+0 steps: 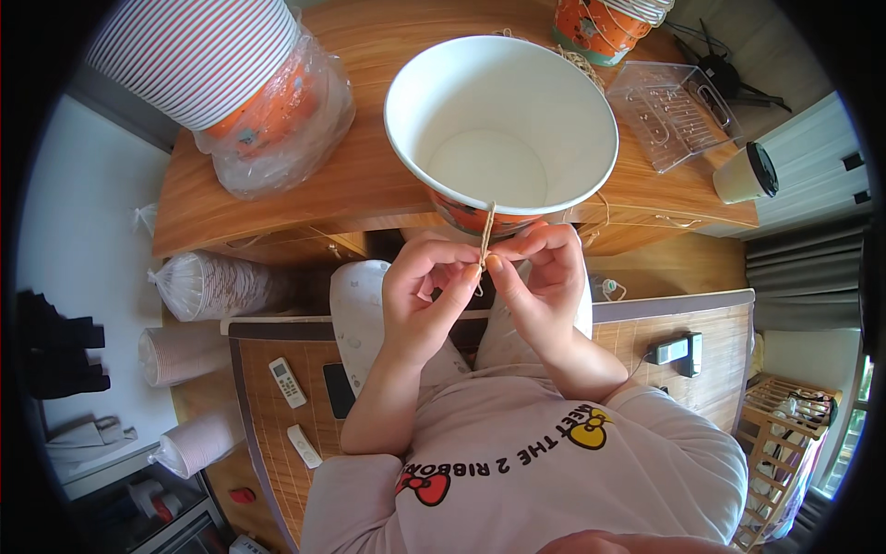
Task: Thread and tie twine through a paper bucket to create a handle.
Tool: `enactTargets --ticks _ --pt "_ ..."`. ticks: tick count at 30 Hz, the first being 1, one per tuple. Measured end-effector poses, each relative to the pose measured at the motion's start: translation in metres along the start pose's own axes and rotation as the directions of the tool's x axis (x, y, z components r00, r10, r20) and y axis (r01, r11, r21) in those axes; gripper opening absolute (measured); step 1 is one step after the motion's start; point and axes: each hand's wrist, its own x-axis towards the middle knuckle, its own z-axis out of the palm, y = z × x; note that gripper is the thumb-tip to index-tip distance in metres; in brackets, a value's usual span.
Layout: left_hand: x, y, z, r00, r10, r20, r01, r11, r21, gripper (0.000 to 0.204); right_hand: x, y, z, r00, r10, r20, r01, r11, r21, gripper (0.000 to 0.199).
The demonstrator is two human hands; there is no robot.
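Note:
A large paper bucket (503,120), white inside and orange outside, stands at the desk's front edge with its mouth facing me. A thin tan cord (489,226) hangs from its near rim. My left hand (426,291) pinches the cord between thumb and forefinger just below the rim. From the other side my right hand (540,282) meets it, thumb and forefinger closed on the same cord. The fingertips almost touch, and a short loose end of cord shows beneath them. Whether there is a knot between the fingers I cannot make out.
A tall stack of nested buckets (198,55) in clear plastic stands on the desk (341,175) at left. Corded buckets (600,28), a clear tray (672,115) and a lidded cup (746,174) are at right. Bagged stacks (217,286) lie left below the desk. Remotes (287,382) lie beside me.

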Motion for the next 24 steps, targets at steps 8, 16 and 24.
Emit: enactTargets --ticks 8,16,24 --pt "0.002 -0.016 0.001 0.992 0.114 -0.055 -0.098 0.965 0.244 0.009 -0.001 0.015 -0.004 0.999 -0.010 -0.045 0.008 0.999 -0.046 0.028" --pt "0.007 -0.012 0.005 0.991 0.126 -0.050 -0.115 0.978 0.173 0.008 -0.005 0.012 -0.004 0.999 0.036 0.000 -0.036 0.998 0.050 0.028" --pt "0.001 0.006 0.005 0.992 -0.125 -0.004 0.122 0.979 -0.165 0.010 -0.010 0.002 0.001 0.996 0.063 0.055 -0.078 0.946 0.316 0.027"
